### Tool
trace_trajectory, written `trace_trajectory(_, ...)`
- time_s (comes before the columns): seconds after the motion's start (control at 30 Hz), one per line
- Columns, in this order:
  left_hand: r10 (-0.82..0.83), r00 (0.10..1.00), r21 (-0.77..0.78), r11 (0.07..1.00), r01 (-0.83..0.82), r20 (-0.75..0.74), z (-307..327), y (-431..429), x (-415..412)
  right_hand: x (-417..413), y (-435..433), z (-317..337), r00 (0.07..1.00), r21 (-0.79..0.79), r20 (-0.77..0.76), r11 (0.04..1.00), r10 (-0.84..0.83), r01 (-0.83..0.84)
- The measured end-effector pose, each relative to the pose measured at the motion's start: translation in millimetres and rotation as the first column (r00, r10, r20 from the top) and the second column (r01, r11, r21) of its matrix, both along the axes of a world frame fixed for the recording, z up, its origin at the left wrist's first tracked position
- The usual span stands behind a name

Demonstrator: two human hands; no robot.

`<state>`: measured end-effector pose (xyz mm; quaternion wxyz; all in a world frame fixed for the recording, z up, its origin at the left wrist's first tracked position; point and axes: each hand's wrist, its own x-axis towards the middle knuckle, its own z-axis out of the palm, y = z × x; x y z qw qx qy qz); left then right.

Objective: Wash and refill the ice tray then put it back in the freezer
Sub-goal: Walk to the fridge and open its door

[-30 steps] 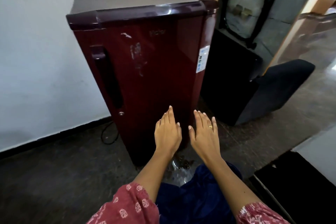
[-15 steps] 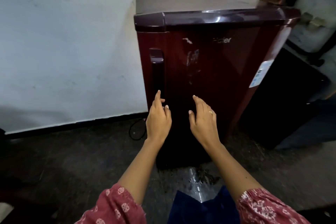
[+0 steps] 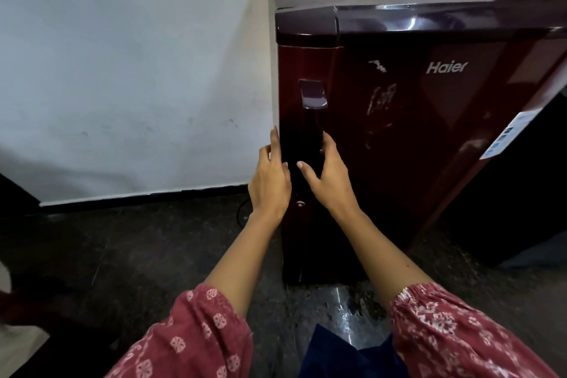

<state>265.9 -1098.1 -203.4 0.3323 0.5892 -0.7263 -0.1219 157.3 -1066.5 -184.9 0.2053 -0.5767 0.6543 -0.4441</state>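
Observation:
A small maroon fridge (image 3: 414, 138) stands against the white wall, its door shut. A dark vertical handle (image 3: 312, 120) runs down the door's left side. My left hand (image 3: 270, 181) rests flat at the door's left edge, fingers straight and pointing up. My right hand (image 3: 329, 175) curls around the handle from the right, fingers apart and hooked behind it, thumb on the front. No ice tray is in view.
A keyhole (image 3: 299, 203) sits below the handle. A black cable (image 3: 242, 212) lies on the dark floor left of the fridge. A wet patch (image 3: 346, 313) shines on the floor in front. A black object (image 3: 515, 193) stands to the right.
Both hands have moved up and left to the door's handle side; the right hand now reaches around the handle. The view has shifted left and closer.

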Motion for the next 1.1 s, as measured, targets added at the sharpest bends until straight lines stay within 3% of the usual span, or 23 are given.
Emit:
trace_trajectory(0.33,-0.094,0.983,0.053,0.993,0.103,-0.157,9,-31,-13,-9,-15,-4,0.998,0.082,0.047,0.996,0.030,-0.034)
trace_trajectory(0.6,-0.084,0.958,0.088,0.990,0.112,-0.273,3,-32,-24,-8,-15,-6,0.980,0.135,0.197,0.991,-0.036,0.009)
trace_trajectory(0.87,-0.113,0.965,0.090,0.986,0.138,-0.236,1,-29,-19,-1,-9,-4,0.974,0.138,0.215,0.989,-0.074,0.045)
trace_trajectory(1.1,-0.111,0.966,0.015,0.993,0.118,-0.235,-13,24,-16,-7,56,-9,0.978,0.059,0.205,0.998,-0.028,0.016)
